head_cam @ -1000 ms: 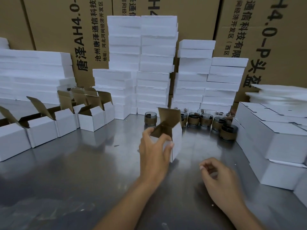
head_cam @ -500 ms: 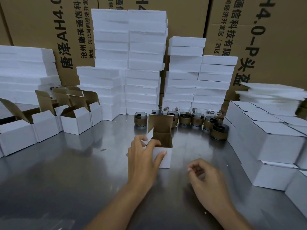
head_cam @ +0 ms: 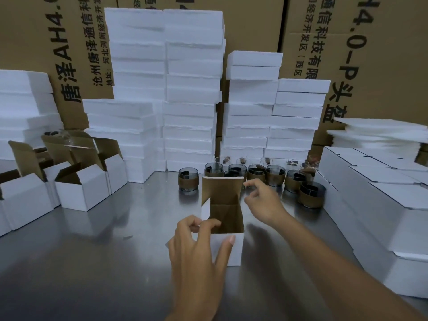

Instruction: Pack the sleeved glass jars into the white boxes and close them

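— Which step is in hand here?

— Loading, I'd say. One open box (head_cam: 228, 245) stands on the steel counter (head_cam: 104, 269) at the centre of the frame. Its lid flap (head_cam: 222, 188) is upright at the back and its brown inside is bare: no jar in it yet.

— And the hands?

— The left hand (head_cam: 199, 249) grips the box's near left corner, thumb pressed on the white front face, fingers curled over the rim by the side flap. The right hand (head_cam: 262, 202) is just right of the lid flap, above centre, fingers loosely bent and apart, holding nothing.

— Where are the jars?

— The sleeved jars (head_cam: 257, 173) cluster on the counter behind the box, toward the upper middle of the frame, dark glass in brown bands. The right hand's fingertips (head_cam: 247, 183) are near the closest of them but touch none. One jar (head_cam: 311, 194) stands at the right end of the group, lower in the frame than the others.

— So the next move?

— Probably closing those fingers round a jar, lifting it clear of its neighbours and lowering it upright into the opening while the left hand steadies the box. The jars stand close together, so a clean grip matters. Then the side flaps and lid need folding shut.

— Anything else around?

— More open cartons (head_cam: 81, 191) at the left, closed boxes (head_cam: 382, 205) at the right, white foam stacks (head_cam: 192, 89) behind.
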Demonstrator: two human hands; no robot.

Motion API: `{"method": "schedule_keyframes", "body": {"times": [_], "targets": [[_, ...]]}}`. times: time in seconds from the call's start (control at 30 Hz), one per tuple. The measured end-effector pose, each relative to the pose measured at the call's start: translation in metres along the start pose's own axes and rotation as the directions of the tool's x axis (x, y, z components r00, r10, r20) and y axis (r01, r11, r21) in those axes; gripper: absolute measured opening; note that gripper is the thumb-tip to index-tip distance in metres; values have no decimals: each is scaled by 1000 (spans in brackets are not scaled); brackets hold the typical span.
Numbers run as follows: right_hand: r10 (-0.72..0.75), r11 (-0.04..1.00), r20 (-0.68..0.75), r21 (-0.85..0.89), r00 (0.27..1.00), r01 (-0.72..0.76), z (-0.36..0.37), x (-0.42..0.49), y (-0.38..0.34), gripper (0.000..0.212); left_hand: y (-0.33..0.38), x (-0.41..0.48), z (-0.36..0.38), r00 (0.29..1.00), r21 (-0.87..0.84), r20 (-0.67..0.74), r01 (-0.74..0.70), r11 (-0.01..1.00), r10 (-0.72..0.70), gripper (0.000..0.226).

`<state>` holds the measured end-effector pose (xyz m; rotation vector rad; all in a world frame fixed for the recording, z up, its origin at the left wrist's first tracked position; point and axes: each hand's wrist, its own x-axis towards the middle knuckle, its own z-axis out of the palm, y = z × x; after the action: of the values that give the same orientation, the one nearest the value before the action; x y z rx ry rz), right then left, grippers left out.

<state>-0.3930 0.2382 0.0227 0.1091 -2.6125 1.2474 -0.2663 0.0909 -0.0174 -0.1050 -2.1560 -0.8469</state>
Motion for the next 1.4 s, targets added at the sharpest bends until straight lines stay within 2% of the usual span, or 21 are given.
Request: {"method": "schedule_keyframes", "body": {"times": [0.13,0.23,0.37,0.47,0.6,0.7,0.8,0.9,1.0,1.1,1.23,1.3,1.4], "targets": [[2,997,17,-76,1000,-1,15,32,1,57,-1,5,2,999,55,-19,-29,998,30,32],[2,983,37,-183,999,5,23,46,0,65,-4,10,5,999,81,-29,-35,996,37,36],[9,958,83,-285,996,15,29,50,0,50,-5,12,5,998,88,-22,-59,994,61,36],[21,961,7,-275,1000,-19,29,44,-2,32,-4,10,4,999,77,-13,-43,996,44,36],[44,986,-53,-156,998,-52,24,32,2,15,-1,8,2,1000,41,1,-19,999,19,33],[75,993,-64,-89,995,-80,15,17,10,26,-1,5,1,1000,-10,-20,15,1000,-15,30],[119,990,-178,96,977,-104,1,-3,15,36,1,3,-3,998,-63,-5,60,996,-60,31],[168,943,-300,327,939,-64,-19,-27,9,54,3,3,-6,994,-76,54,96,992,-93,31],[183,887,-365,461,913,7,-41,-58,-9,71,4,3,-11,991,-63,94,107,992,-100,28],[155,839,-362,540,919,71,-54,-96,-26,67,8,2,-16,995,-56,46,91,994,-88,25],[122,740,-317,660,940,126,-47,-147,-40,53,18,-1,-25,998,-174,-60,2,985,-12,15],[106,726,-288,676,952,124,-35,-165,-40,47,21,-6,-28,1000,-300,9,-20,954,24,12],[101,696,-250,709,963,111,-19,-175,-34,40,21,-15,-31,970,-461,234,49,886,67,16]]}}
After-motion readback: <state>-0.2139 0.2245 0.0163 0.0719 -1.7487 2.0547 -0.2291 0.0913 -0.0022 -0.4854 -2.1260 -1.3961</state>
